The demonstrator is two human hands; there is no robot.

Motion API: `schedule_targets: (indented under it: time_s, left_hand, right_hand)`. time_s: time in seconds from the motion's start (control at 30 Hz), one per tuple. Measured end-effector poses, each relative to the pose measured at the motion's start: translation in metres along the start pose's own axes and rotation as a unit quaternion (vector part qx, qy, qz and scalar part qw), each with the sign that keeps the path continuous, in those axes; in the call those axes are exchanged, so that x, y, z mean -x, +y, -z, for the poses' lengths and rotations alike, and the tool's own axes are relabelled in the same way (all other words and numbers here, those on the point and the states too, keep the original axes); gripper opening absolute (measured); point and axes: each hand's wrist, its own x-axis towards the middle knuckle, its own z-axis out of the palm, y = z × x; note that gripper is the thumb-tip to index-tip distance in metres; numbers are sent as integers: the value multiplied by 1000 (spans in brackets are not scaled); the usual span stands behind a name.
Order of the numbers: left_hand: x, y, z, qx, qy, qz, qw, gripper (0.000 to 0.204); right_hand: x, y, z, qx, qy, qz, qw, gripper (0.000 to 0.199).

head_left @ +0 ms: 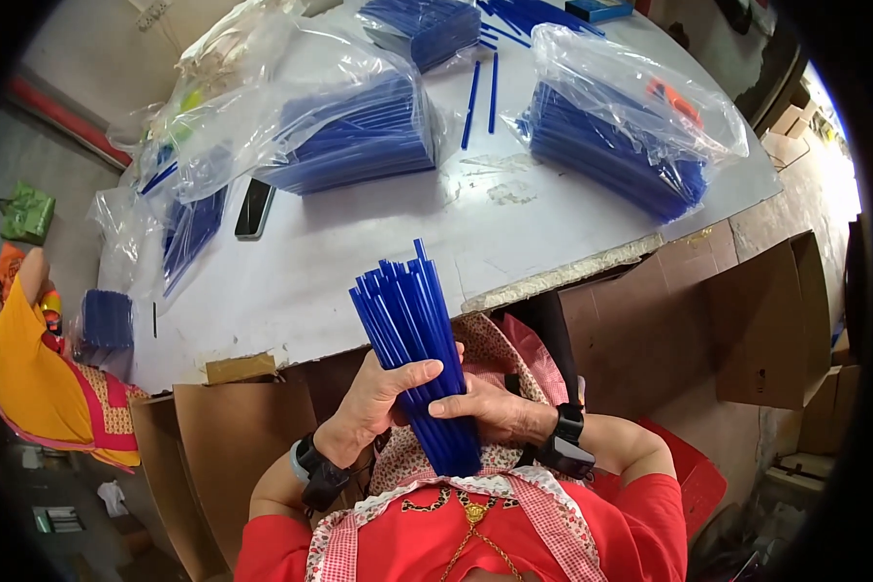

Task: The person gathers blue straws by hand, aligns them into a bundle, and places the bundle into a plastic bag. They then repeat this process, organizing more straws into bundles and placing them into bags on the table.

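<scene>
My left hand (383, 396) was wrapped around a bundle of blue sticks (409, 330), thumb lying across the front and the other fingers mostly hidden behind it. My right hand (495, 407) was closed around the same bundle from the other side, a little lower, its thumb pressed on the front just below the left one. The bundle was in front of my apron (543, 514), this side of the tabletop (359, 262), leaning to my left at the top; the upper ends were uneven, and one stick rose above the rest. I wore a dark device strapped to each wrist.

Across from me on the tabletop lay a clear bag (359, 126) packed with more blue sticks, with another such bag (611, 155) to the right and a further stack (422, 34) at the far side. Two loose sticks (494, 92) lay apart from each other between the bags. A phone (254, 209) rested just beside the nearer left bagful. Open cardboard boxes (771, 325) stood below the edge, and a person in a yellow top (44, 398) was at the left.
</scene>
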Motion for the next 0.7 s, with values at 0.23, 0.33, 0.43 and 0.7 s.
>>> schedule_targets:
  time_s: [0.23,0.33,0.43,0.7]
  left_hand:
    - [-11,0,13,7,38,-11,999,49]
    - [-13,1,10,8,34,-15,999,48]
    - [-13,2,10,13,27,-24,999,47]
    - [-5,5,22,54,47,0,997,50]
  right_hand:
    - [-4,-5,17,-50,0,3,999,39]
    - [-2,-7,20,-62,3,5,998,39]
    - [0,-6,22,-76,5,4,997,39]
    - [2,-7,23,-111,5,-19,994,49]
